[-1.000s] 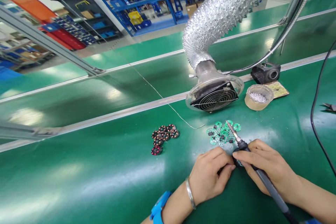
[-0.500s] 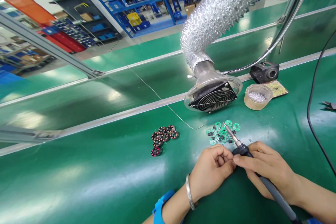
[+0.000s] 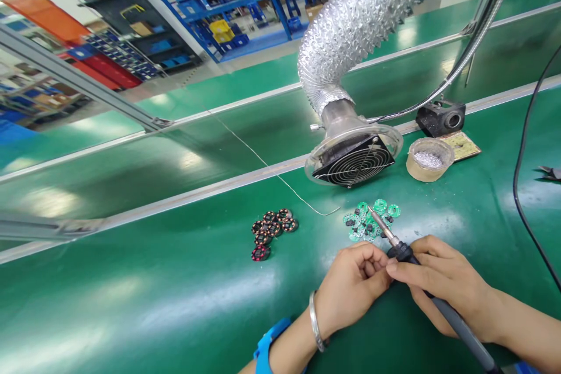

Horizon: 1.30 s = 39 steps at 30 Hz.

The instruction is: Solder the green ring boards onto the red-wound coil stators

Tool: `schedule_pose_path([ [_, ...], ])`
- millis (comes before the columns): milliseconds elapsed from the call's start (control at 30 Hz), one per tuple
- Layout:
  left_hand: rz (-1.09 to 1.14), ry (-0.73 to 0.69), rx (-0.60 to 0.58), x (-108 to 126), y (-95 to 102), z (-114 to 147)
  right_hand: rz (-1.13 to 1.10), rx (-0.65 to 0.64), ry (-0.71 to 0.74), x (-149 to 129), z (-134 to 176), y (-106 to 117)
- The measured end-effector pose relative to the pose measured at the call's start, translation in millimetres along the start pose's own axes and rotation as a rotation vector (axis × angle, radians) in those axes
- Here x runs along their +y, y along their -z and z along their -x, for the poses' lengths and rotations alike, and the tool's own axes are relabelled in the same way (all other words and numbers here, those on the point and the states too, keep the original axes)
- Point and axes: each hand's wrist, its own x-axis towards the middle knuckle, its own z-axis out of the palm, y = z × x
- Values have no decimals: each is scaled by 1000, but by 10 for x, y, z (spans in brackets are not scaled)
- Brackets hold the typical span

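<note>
My right hand (image 3: pixel 451 286) is closed around a soldering iron (image 3: pixel 458 324), whose metal tip points up and left. Beyond the tip lies a pile of small round green circuit boards (image 3: pixel 366 225) with black parts among them. My left hand (image 3: pixel 355 280) is closed, its fingertips pinched together and touching the fingers of the right hand beside the iron. Whatever the left fingers hold is hidden. Farther left, several small black motor stators with copper windings (image 3: pixel 272 228) sit in a cluster on the green table.
A fume extractor hood (image 3: pixel 355 158) hangs over the table on a silver duct (image 3: pixel 350 35). Solder wire (image 3: pixel 289 187) comes down near the boards. To the right are a round tub (image 3: pixel 429 160), a soldering iron holder (image 3: pixel 440 118), a black cable (image 3: pixel 519 169) and pliers (image 3: pixel 550 173).
The iron's tip has shifted slightly left, over the pile of boards. Both hands stay together in nearly the same place, and the view has moved a little.
</note>
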Motion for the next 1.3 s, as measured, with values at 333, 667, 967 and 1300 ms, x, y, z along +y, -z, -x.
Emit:
schedule_pose_path([
  [333,-59,12,-24,27,14,17,-72,-13,-48,-5,45,-3],
  [667,-210,-31,22,52,-13,19,-59,97,-166,-112,-26,304],
  [967,-267,-30,43,70,-26,12,-79,171,-289,-313,-102,412],
  [1300,-253,-31,37,83,-18,15,-76,162,-305,-317,-134,368],
])
